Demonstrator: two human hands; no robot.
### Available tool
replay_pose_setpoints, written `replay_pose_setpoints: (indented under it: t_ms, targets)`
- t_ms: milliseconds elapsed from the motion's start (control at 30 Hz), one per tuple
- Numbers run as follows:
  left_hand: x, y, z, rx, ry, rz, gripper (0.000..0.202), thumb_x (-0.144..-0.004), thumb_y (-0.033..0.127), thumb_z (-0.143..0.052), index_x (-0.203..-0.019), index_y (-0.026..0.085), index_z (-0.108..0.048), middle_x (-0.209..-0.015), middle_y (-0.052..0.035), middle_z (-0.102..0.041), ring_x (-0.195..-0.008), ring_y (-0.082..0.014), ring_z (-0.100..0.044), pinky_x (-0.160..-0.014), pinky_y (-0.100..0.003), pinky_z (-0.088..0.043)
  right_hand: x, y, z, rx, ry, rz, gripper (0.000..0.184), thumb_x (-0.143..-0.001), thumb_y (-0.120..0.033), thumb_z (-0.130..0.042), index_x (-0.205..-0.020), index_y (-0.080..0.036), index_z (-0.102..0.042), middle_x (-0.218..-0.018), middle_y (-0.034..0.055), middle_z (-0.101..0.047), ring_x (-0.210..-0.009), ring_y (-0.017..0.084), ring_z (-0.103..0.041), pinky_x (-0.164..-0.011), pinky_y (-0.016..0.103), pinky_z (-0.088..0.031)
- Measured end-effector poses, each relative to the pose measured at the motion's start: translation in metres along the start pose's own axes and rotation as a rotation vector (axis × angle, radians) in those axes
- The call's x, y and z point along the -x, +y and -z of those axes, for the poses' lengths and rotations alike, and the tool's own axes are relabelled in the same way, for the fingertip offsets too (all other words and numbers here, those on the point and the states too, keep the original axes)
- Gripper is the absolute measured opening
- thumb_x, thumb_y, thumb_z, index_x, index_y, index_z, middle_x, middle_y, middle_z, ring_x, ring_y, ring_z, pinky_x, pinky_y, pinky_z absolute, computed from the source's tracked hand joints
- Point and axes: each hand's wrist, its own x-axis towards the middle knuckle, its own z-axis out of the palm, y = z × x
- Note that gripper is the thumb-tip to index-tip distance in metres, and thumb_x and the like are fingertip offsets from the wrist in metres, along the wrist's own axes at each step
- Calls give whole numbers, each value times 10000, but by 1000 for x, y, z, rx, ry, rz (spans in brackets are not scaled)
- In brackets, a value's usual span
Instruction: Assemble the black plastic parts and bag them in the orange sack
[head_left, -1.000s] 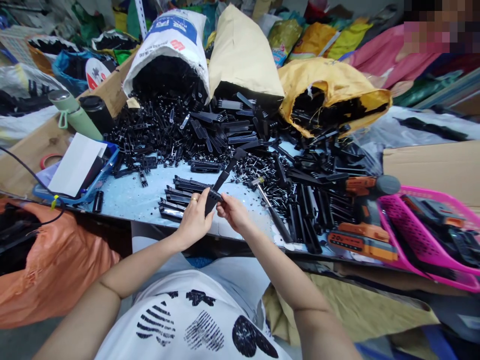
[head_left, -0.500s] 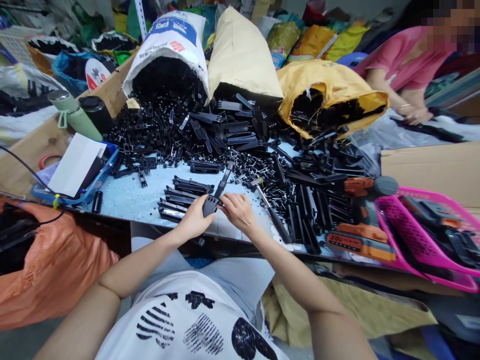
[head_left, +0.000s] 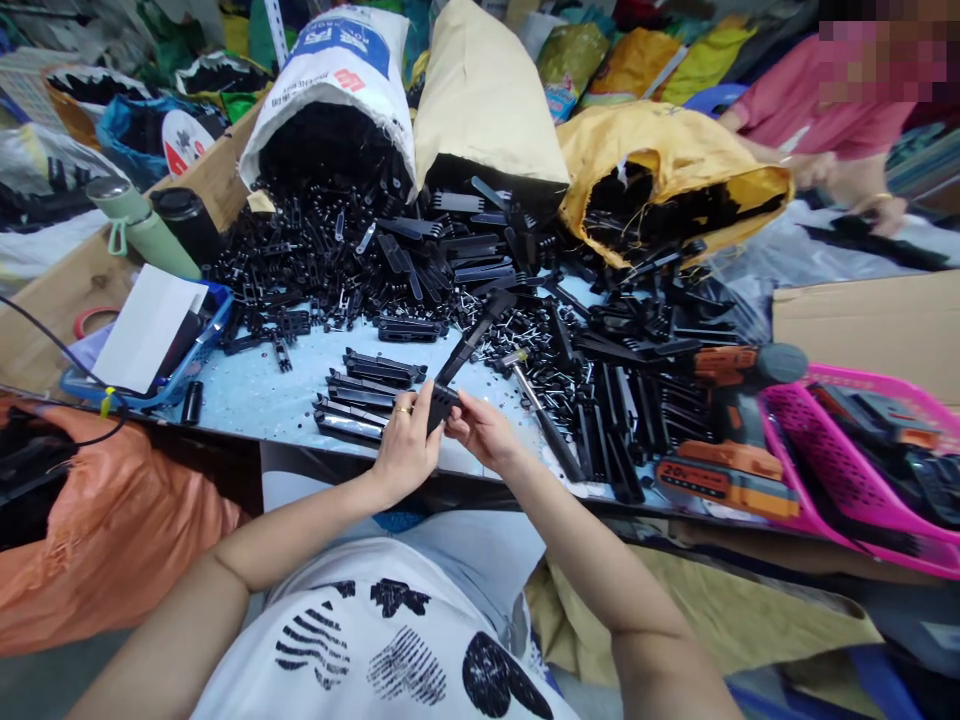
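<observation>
My left hand (head_left: 409, 447), with a ring on one finger, grips the near end of a long black plastic part (head_left: 469, 345) that slants up and away to the right. Fingertips of my right hand (head_left: 481, 428) pinch the same end from the right side. Both hands hover over the near edge of the light blue table (head_left: 255, 390). Just left of them lies a small row of finished black pieces (head_left: 360, 395). A hammer (head_left: 536, 405) rests on the table to the right of my right hand.
Open sacks, white (head_left: 334, 90), tan (head_left: 480, 100) and yellow (head_left: 667, 170), spill heaps of black plastic parts (head_left: 360, 250) across the table's back. An orange cordless drill (head_left: 720, 420) and a pink basket (head_left: 862, 470) sit at right. Bottles (head_left: 142, 230) and a blue tray (head_left: 150, 340) stand left. Another person (head_left: 847, 130) works at the far right.
The long black part has tilted from pointing nearly straight away to slanting up-right again. My left hand turned and closed more tightly round its near end. The other person's arms shifted.
</observation>
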Motion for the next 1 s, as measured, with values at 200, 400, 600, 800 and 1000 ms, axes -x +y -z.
replay_pose_setpoints:
  t_ms: [200, 400, 600, 800, 1000]
  targets:
    - [-3, 4, -2, 69, -134, 109, 582, -814, 250, -558, -1349, 135, -357, -1221, -162, -480, -1179, -273, -471, -987, -414, -408, 3, 3, 29, 609, 173, 394, 469, -751, -665, -517, -707, -199, -526, -719, 54, -535, -705, 178, -452, -728, 339, -371]
    - [5, 7, -13, -69, -58, -26, 564, -870, 204, -455, -1401, 126, -280, -1189, -176, -446, -1139, -269, -490, -951, -424, -422, 4, 8, 18, 67, 27, -4, 545, -840, -682, -313, -587, -212, -423, -477, -37, -336, -456, 112, -319, -513, 274, -358]
    - [0, -4, -20, 101, -181, 102, 510, -836, 216, -527, -1323, 144, -394, -1175, -150, -504, -1130, -260, -500, -987, -438, -399, 13, 16, 34, 516, 161, 257, 446, -854, -615, -398, -770, -194, -517, -694, 30, -520, -656, 156, -459, -656, 291, -380]
    - [7, -4, -27, 155, -167, 86, 499, -841, 210, -508, -1322, 162, -382, -1223, -151, -484, -1168, -254, -477, -1007, -447, -383, 14, 37, 34, 775, 284, 489, 464, -888, -596, -334, -665, -210, -464, -663, 44, -475, -658, 175, -418, -668, 316, -360]
    - [15, -9, -29, 31, -197, -13, 644, -819, 194, -512, -1405, 154, -248, -1240, -166, -434, -1163, -264, -486, -978, -431, -406, 16, 34, 19, 9, 100, -107, 536, -821, -702, -344, -606, -214, -403, -487, -48, -318, -446, 101, -266, -473, 248, -275]
